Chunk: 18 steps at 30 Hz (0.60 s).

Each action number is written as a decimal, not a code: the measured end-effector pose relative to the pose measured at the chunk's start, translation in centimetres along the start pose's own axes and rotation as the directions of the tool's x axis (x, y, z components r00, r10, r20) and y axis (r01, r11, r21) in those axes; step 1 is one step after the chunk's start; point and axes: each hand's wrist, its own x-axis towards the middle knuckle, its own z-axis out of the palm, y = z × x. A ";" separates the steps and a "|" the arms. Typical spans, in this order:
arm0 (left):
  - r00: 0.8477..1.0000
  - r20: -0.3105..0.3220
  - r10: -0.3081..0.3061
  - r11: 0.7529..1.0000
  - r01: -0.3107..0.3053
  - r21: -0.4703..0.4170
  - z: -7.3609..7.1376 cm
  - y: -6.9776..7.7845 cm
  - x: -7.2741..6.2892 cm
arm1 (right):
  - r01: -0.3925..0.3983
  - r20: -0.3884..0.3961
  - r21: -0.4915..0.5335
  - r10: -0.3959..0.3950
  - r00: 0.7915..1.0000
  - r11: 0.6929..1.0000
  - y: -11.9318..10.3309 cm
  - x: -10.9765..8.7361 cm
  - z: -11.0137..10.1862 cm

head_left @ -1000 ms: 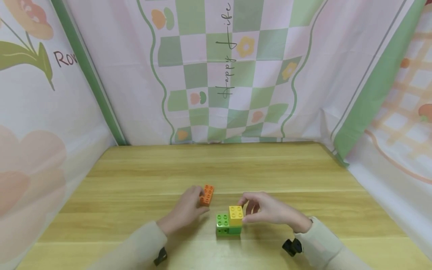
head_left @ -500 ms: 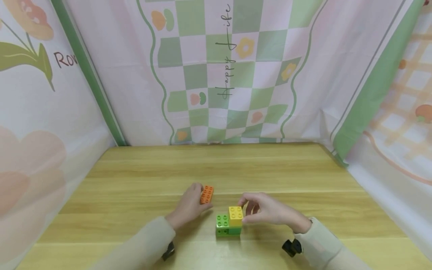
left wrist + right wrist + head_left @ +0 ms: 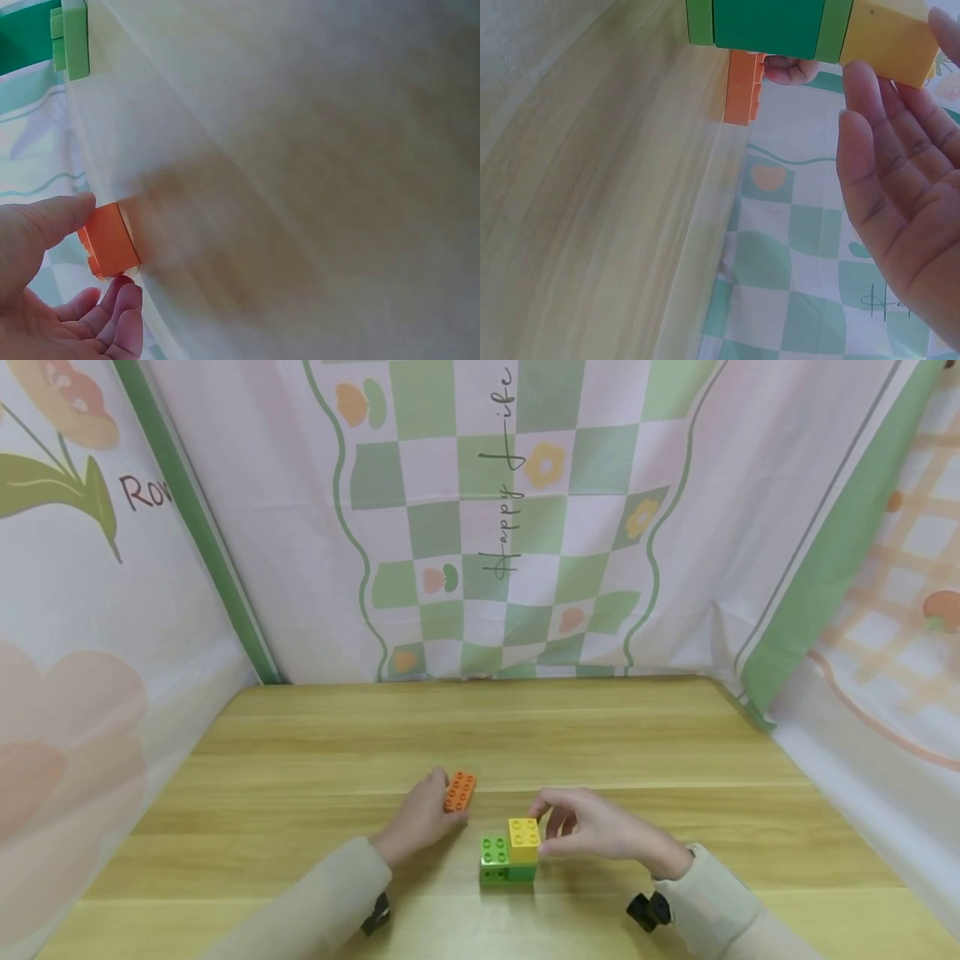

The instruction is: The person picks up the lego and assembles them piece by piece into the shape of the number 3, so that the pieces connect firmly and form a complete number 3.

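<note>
An orange toy building brick (image 3: 461, 792) with two rows of studs lies on the table. My left hand (image 3: 420, 816) pinches it between thumb and fingers, as the left wrist view shows with the thumb (image 3: 71, 214) on one side of the orange block (image 3: 110, 240) and fingertips at the other. Nearer and to the right stands a stack of green bricks (image 3: 494, 852), light green above and below a darker green one (image 3: 769, 24). On its right end sits a yellow brick (image 3: 523, 837), held at its sides by the thumb and fingertips of my right hand (image 3: 600, 827).
The wooden table (image 3: 337, 735) carries the bricks. Behind it hangs a checkered cloth (image 3: 495, 527), with printed cloth walls on the left (image 3: 67, 610) and right (image 3: 862, 693). Dark wrist devices (image 3: 648, 910) sit below both sleeves.
My left hand has shifted slightly to the right, and the orange brick now shows more fully between its thumb and fingers. The right hand and the stack stay in place.
</note>
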 end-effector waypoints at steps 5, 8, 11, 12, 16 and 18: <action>1.000 0.006 -0.014 0.999 0.014 -0.030 -0.4 0.2 0.0 | 0.002 -0.004 0.001 -0.002 1.000 1.000 0.0 0.0 0.0; 0.999 0.005 -0.045 0.998 0.045 -0.046 -0.6 0.3 0.0 | 0.010 -0.006 0.003 -0.010 1.000 1.000 0.1 0.0 0.1; 0.998 -0.007 -0.055 0.998 0.055 -0.042 -0.9 0.5 -0.1 | 0.012 -0.008 0.007 -0.012 1.000 1.000 0.1 0.0 0.1; 0.999 -0.014 -0.051 0.998 0.051 -0.040 -0.9 0.5 -0.1 | 0.011 -0.008 0.008 -0.010 1.000 1.000 0.0 0.0 0.0; 0.999 -0.040 -0.028 0.999 0.026 -0.040 -1.3 0.6 -0.3 | 0.009 -0.009 0.007 -0.009 1.000 1.000 0.0 0.0 0.0; 0.999 -0.050 -0.017 0.999 0.015 -0.052 -1.5 0.6 -0.4 | 0.011 -0.009 0.004 -0.011 1.000 1.000 0.0 0.0 0.0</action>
